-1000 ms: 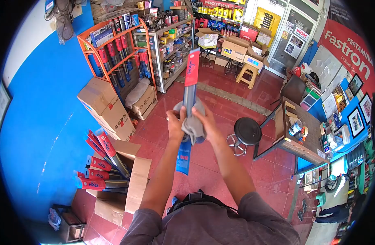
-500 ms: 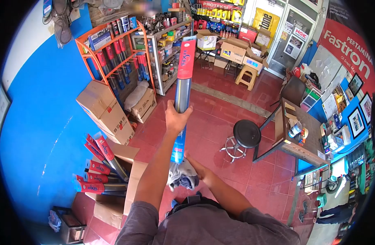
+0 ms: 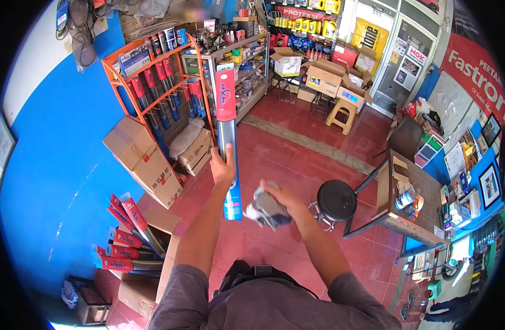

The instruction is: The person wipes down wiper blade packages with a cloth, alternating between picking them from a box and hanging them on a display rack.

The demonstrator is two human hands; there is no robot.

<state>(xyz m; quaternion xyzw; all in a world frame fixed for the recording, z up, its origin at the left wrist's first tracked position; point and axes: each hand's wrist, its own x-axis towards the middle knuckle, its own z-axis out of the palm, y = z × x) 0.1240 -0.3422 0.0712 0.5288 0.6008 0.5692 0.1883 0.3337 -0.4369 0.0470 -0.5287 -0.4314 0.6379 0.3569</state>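
Upright in front of me stands a long packaged metal tube [image 3: 227, 129], with a red top label and a blue lower end. My left hand [image 3: 224, 166] is closed around its lower half, and the fingers hide part of the sleeve. Just to the right, my right hand [image 3: 281, 198] grips a crumpled grey-white rag [image 3: 266, 208]. The rag hangs apart from the tube. Several similar tubes with red ends lean out of an open cardboard box [image 3: 140, 294] at the lower left.
An orange rack [image 3: 111, 82] holds more tubes, beside a closed carton [image 3: 145, 159]. A round black stool [image 3: 337, 200] and a wooden desk [image 3: 398, 217] stand to the right. Farther back are boxes, a yellow step stool [image 3: 341, 116] and a glass door [image 3: 402, 60].
The rag in my right hand has come away from the tube's lower end and moved up and right. The tube has shifted left, still in my left hand. The view has turned slightly.
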